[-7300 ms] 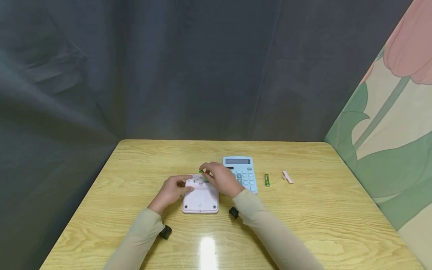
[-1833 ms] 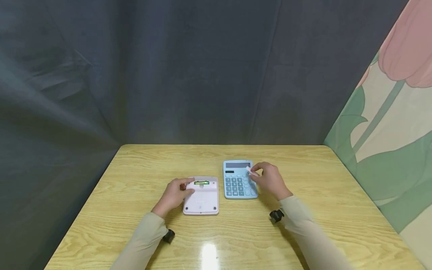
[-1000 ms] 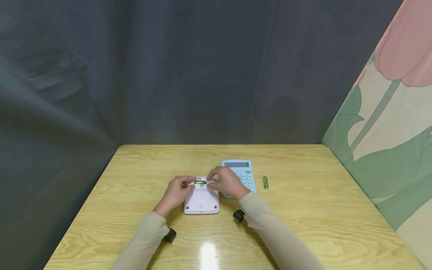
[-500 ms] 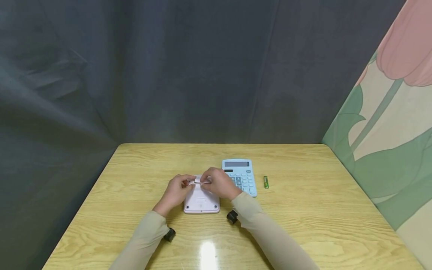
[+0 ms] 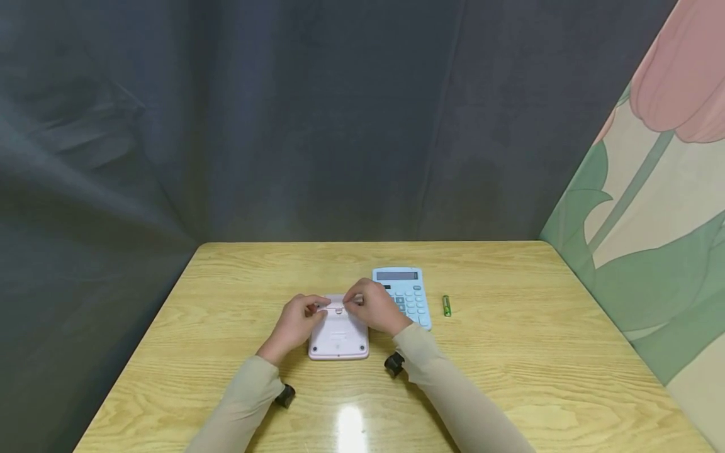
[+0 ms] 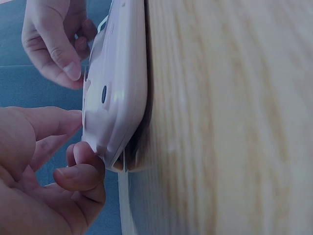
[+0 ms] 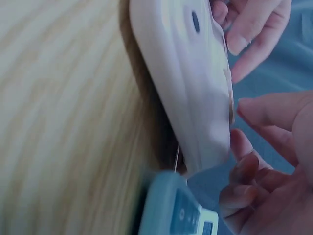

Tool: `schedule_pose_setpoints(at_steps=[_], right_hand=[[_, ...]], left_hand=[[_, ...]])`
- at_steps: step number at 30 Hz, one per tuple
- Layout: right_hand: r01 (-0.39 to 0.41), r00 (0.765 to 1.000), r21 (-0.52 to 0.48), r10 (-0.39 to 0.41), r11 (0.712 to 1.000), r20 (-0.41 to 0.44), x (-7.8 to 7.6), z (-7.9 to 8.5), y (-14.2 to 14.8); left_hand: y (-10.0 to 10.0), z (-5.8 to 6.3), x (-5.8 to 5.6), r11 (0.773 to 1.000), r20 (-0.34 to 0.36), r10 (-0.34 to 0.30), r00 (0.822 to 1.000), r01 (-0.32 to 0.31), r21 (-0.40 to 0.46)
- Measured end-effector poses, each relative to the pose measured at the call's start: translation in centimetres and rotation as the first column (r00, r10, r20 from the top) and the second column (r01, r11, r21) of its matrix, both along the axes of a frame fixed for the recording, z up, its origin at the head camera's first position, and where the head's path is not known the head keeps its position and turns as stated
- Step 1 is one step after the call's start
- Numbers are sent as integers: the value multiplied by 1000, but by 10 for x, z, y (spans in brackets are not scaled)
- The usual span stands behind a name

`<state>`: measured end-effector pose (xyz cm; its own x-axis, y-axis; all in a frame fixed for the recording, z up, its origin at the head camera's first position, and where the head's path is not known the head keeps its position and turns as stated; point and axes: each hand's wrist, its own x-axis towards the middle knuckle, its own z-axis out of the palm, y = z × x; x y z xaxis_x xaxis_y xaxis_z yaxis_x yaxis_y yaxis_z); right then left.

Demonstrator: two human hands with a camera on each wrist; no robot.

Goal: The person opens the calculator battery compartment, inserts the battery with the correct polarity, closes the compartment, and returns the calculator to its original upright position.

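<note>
A pink calculator lies face down on the table, its back and dark round feet facing up. My left hand holds it at the upper left, thumb on the back and fingers about the edge. Over the battery slot lies the small pink battery cover, hiding the battery beneath. My right hand has thumb and forefinger at the cover's right part. In the right wrist view, the cover's edge stands slightly proud of the back, with fingertips right at it.
A light blue calculator lies face up just right of the pink one, partly under my right hand. Further right lies a loose green battery. A dark curtain hangs behind the wooden table.
My right hand put a green battery into the slot, then picked up the cover from the right and brought it over the battery. My left hand stayed on the pink calculator.
</note>
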<state>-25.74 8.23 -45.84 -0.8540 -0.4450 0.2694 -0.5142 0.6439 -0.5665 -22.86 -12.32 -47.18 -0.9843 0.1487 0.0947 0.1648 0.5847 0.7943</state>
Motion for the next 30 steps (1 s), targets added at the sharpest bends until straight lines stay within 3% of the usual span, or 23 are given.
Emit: schedule_pose_setpoints(at_steps=[4,17,30], right_hand=[[45,998,-1,-45,999,32,-3,-2,5],[52,994,-17,-50,999,100,-2,-5,6],[103,990,-8,-102,995,97,-5,-7,3]], left_hand=[[0,0,0,1000,-9,-2,1000,2,-10],[1,0,0,1000,8,7,1000,-7,13],[0,2,-2,1000,11,15,1000,-15,9]])
